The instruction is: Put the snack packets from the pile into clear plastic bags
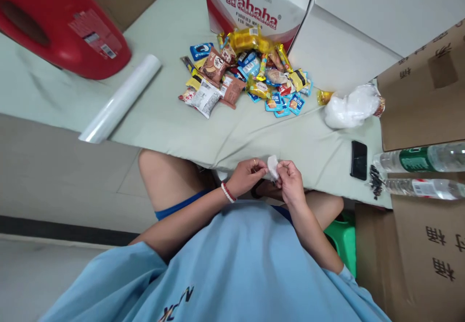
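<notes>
A small, whitish, crumpled piece of thin plastic or paper (pixel 272 163) is held just over the near edge of the table; its exact kind cannot be made out. My right hand (pixel 290 181) is closed, pinching the piece between thumb and fingers on its right side. From the other side my left hand (pixel 249 176), also closed, has its thumb and index fingertips together at the piece's lower left edge. A pile of wrapped snacks (pixel 238 72) lies beyond both hands, below a white and red Wahaha carton (pixel 254 5).
On the left are a red jug (pixel 83 26) and a roll of clear film (pixel 121 97). To the right lie a white plastic bag (pixel 350 108), a black phone (pixel 359 160) and two plastic bottles (pixel 417 160) (pixel 423 188). Cardboard boxes (pixel 417 94) border the right side.
</notes>
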`<state>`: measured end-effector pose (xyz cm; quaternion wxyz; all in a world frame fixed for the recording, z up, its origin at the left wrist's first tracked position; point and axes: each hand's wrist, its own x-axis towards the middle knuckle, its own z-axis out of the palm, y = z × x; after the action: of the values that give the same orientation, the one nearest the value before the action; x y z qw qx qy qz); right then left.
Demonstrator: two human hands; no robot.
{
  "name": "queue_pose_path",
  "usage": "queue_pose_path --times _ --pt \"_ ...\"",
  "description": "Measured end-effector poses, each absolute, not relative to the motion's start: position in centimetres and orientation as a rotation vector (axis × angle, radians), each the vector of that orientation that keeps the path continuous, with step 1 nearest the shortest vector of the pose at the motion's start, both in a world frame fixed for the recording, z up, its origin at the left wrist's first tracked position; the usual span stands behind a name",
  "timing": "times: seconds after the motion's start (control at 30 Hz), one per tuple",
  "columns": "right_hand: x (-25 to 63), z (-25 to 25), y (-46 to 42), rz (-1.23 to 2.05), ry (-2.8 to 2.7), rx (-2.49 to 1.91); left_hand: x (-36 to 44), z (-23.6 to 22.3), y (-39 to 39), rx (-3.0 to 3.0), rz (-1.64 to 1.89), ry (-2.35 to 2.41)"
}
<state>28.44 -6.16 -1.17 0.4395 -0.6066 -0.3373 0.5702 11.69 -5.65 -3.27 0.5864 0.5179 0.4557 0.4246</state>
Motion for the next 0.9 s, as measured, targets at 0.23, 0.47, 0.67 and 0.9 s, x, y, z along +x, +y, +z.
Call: queue_pose_path --times 0.23,0.47,0.67,0.9 --pt "28.6 -1.9 -6.9 1.330 -0.817 -1.540 11.8 -3.1 -7.3 1.157 0.837 1.079" --pt "29.5 -2.0 -7.9 1.202 -1.208 -1.557 12.3 -2.9 -7.3 0.950 0.958 1.021" --pt "30.6 -0.4 -7.5 1.301 -1.520 -1.340 11.7 -2.3 -7.4 0.961 0.939 0.958" --pt "31.8 0.2 -6.5 1.592 -0.977 -1.353 8.7 -2.1 -7.0 0.571 0.993 0.742"
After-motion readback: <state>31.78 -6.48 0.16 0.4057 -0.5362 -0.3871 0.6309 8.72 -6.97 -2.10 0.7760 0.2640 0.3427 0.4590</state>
